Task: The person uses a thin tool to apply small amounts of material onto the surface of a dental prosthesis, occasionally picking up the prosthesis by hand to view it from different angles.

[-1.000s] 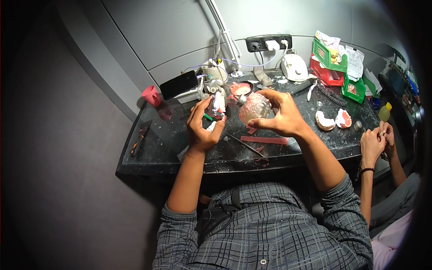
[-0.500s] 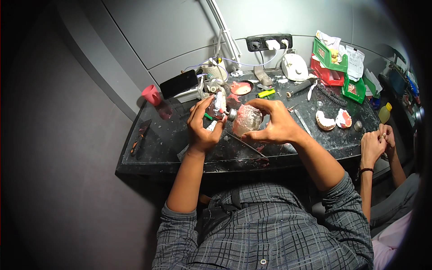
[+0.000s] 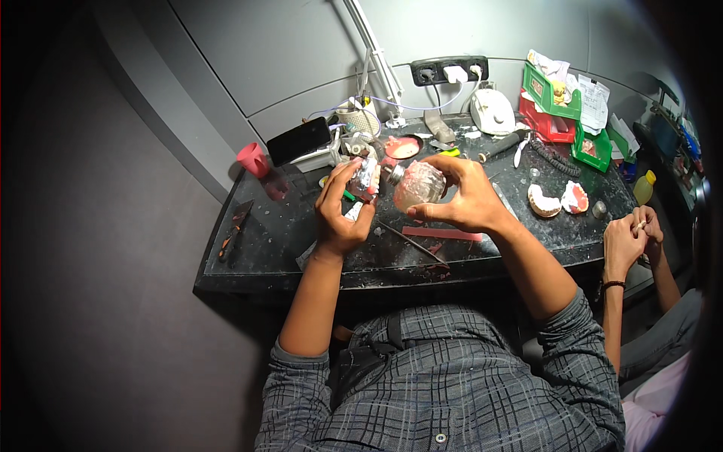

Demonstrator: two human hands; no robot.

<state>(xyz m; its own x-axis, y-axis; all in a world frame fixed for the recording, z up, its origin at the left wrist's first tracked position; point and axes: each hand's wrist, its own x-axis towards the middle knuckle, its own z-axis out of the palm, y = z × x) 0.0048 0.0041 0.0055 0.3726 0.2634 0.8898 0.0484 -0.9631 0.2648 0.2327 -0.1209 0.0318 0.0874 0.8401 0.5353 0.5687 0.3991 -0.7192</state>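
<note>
pink strip (image 3: 442, 234) near me on black bench (image 3: 279, 237) | my right hand (image 3: 474, 197) grasps round glass vessel (image 3: 422, 187), neck leftward | my left hand (image 3: 340, 207) grips white-and-dark piece (image 3: 367, 177) near that neck | pink-filled dish (image 3: 403, 146) behind | wall sockets (image 3: 449, 72)

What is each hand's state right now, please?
Left hand: closed, holding a whitish piece with some pink.
Right hand: closed around a round clear bottle with a metal top.

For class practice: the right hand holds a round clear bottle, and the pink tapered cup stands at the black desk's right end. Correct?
No: the head view shows the pink tapered cup at the left end of the black desk.
</note>
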